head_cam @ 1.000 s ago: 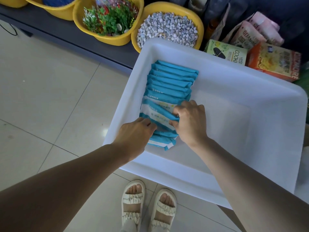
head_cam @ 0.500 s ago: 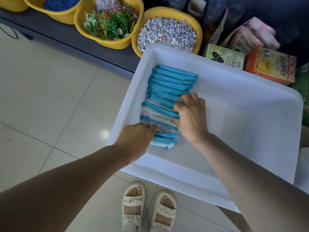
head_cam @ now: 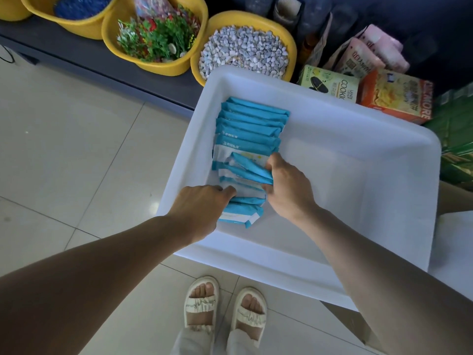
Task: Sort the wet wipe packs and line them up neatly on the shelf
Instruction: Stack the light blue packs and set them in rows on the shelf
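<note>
Several blue and white wet wipe packs (head_cam: 252, 125) lie in an overlapping row along the left side of a large white bin (head_cam: 358, 155). My left hand (head_cam: 202, 208) grips the left ends of the near packs, its fingers curled round them. My right hand (head_cam: 289, 187) grips the right ends of the same near packs (head_cam: 245, 172), which are tilted and spread apart between the two hands. The nearest pack (head_cam: 239, 213) lies flat below my left hand's fingers.
Yellow bowls stand on the dark shelf behind the bin: white pebbles (head_cam: 243, 49), artificial plants (head_cam: 156, 37), blue gravel (head_cam: 79, 7). Cookie boxes (head_cam: 330, 84) (head_cam: 394, 94) and pink packets (head_cam: 368, 52) lie to the right. Tiled floor (head_cam: 76, 149) lies left; sandalled feet (head_cam: 225, 306) below.
The near packs have tipped up and fanned apart between my hands. My right hand has shifted slightly toward me along the row. My left hand has stayed at the packs' left ends.
</note>
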`<state>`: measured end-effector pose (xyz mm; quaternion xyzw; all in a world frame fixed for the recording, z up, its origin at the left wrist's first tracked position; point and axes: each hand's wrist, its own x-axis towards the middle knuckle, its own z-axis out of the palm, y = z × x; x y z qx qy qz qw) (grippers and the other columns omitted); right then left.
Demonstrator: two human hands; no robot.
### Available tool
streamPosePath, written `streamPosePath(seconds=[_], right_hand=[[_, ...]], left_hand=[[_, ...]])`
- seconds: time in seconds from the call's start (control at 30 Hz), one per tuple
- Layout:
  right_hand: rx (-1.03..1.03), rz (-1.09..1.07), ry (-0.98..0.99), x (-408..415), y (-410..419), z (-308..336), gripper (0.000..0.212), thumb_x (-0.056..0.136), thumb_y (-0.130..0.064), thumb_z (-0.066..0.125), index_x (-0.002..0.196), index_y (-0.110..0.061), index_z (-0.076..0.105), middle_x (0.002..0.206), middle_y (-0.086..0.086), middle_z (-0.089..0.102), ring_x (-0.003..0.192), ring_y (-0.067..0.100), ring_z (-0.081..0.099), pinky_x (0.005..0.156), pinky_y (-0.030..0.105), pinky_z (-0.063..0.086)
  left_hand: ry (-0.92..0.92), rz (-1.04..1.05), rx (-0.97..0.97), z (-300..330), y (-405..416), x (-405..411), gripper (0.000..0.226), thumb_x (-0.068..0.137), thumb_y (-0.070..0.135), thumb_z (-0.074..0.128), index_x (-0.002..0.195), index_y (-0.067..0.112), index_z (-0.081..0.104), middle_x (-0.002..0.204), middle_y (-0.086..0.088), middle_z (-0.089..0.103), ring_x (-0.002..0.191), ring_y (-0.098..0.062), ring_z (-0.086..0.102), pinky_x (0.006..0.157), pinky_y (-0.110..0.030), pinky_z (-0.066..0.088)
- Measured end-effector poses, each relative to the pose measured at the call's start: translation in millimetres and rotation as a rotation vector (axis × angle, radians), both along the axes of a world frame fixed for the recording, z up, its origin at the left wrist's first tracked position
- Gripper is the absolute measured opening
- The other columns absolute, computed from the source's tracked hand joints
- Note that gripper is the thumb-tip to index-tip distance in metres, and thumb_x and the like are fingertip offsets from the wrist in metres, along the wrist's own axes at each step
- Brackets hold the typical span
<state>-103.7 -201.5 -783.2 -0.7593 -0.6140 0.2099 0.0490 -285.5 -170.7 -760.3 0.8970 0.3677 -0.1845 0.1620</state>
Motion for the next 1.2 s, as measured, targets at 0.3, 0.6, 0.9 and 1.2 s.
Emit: streamPosePath(seconds=[0.3,0.6,0.9,1.2], right_hand=[[-0.006,-0.101,-0.079,54.8,-38.4,137.0,0.033,0.094,-0.025,0.052,0.125,-0.014,0.042,0.114,0.006,0.064,0.100,0.029,0.060,0.069,0.030,0.036],[0.119,-0.187,-0.210,101.1,-66.0,382.1,0.034,0.095,-0.029,0.050,0.127,-0.016,0.044,0.109,0.007,0.065,0.098,0.028,0.062,0.077,0.035,0.046],[0.360,-0.342,-0.261,153.1,-115.4,606.8,0.046,0.095,-0.025,0.053,0.136,-0.020,0.033,0.090,0.008,0.065,0.076,0.030,0.061,0.063,0.040,0.049],[0.504,-0.457,-0.389,236.0,-166.5,733.6,0.041,0.094,-0.020,0.051,0.133,-0.023,0.042,0.108,0.008,0.066,0.093,0.032,0.059,0.074,0.039,0.046]], left_hand=[[0.003,-0.005,-0.046,115.0,16.2,25.1,0.035,0.094,0.024,0.049,0.128,0.024,0.041,0.119,0.001,0.059,0.100,-0.023,0.059,0.070,-0.031,0.041],[-0.173,-0.120,-0.034,338.2,45.2,67.7,0.025,0.091,0.032,0.055,0.113,0.021,0.051,0.110,-0.003,0.062,0.100,-0.024,0.057,0.075,-0.032,0.045],[-0.469,-0.229,0.069,559.8,48.9,128.0,0.040,0.089,0.029,0.061,0.126,0.019,0.048,0.118,0.001,0.060,0.109,-0.023,0.057,0.087,-0.034,0.045],[-0.594,-0.322,0.171,700.0,21.9,208.5,0.016,0.089,0.026,0.061,0.103,0.022,0.054,0.095,0.004,0.063,0.084,-0.017,0.059,0.078,-0.040,0.049]])
